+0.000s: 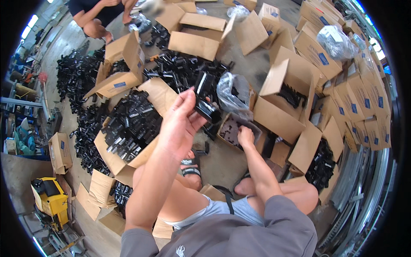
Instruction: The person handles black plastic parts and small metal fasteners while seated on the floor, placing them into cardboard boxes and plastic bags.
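My left hand [182,118] is raised in front of me, its fingers closed around a shiny black pipe fitting [205,88] with tube-like ends. Lower and to the right, my right hand [245,138] reaches into a small cardboard box [245,122] holding little black pieces [230,132]. Its fingers are bent together among them, and whatever they pinch is hidden. Left of my left forearm, a carton [105,150] is filled with neatly stacked black fittings [130,122]. A heap of loose black fittings [177,70] lies on the floor beyond my left hand.
Large cardboard boxes [280,113] stand right of the small box, with stacked cartons [355,98] behind. A grey plastic bag [233,92] lies close to my hands. Metal rails [364,201] line the right side. A yellow machine [53,201] stands left. Another person [92,19] crouches far left.
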Motion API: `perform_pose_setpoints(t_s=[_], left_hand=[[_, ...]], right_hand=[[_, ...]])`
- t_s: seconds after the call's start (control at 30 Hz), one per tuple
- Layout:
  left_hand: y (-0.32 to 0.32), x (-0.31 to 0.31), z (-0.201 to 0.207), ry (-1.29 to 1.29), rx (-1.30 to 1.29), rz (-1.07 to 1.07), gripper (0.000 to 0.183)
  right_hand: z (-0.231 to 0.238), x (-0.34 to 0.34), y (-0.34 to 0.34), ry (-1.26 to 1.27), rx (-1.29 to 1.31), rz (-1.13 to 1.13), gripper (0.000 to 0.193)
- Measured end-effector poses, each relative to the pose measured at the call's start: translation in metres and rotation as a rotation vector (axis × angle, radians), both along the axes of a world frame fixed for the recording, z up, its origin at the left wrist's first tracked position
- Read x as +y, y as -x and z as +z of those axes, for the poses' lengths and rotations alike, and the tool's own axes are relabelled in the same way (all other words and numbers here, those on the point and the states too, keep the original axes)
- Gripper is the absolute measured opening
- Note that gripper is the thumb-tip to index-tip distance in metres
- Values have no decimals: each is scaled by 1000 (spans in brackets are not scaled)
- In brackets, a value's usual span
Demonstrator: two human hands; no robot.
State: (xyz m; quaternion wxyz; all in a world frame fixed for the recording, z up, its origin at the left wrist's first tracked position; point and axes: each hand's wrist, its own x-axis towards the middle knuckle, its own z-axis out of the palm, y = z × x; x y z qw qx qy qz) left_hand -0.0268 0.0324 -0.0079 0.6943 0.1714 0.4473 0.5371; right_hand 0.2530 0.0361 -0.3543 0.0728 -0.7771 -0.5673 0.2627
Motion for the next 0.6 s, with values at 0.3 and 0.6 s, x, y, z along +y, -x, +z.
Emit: perform_pose_setpoints(t_s=[0.3,0.6], left_hand=[[-7,10,-2,-11,-35,-30,36],[0,2,7,-32,-9,-7,35]], right_hand=[[-25,28,42,67,-75,62,26],[-16,24,54,-30,-87,30,28]])
